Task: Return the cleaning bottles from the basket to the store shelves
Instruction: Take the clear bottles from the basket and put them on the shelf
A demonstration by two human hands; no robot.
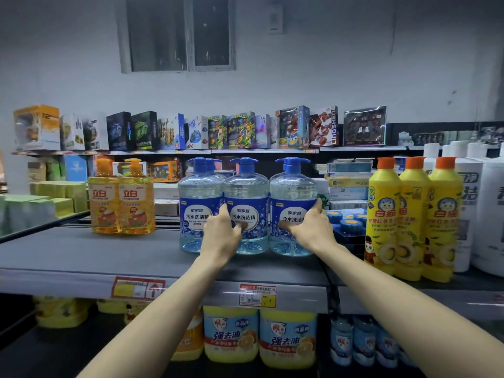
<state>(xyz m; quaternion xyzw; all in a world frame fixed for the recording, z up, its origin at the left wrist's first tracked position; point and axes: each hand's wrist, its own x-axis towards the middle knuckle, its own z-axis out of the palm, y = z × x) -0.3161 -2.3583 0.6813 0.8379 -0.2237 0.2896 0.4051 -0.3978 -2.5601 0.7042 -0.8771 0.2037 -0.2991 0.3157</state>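
Observation:
Three clear blue pump bottles of dish liquid stand in a row on the grey shelf (81, 257). My left hand (221, 236) grips the middle blue bottle (245, 192), thumb across its label and fingers tucked between it and the left blue bottle (197, 197). My right hand (311, 227) grips the right blue bottle (293, 192), thumb on the label and fingers wrapped round its right side. All three bottles rest upright on the shelf. The basket is out of view.
Two orange pump bottles (121, 197) stand left of the blue ones. Yellow bottles with orange caps (411, 214) and white jugs (488, 214) stand to the right. Toy boxes (240, 132) fill the top shelf. More detergent bottles (259, 336) sit on the shelf below.

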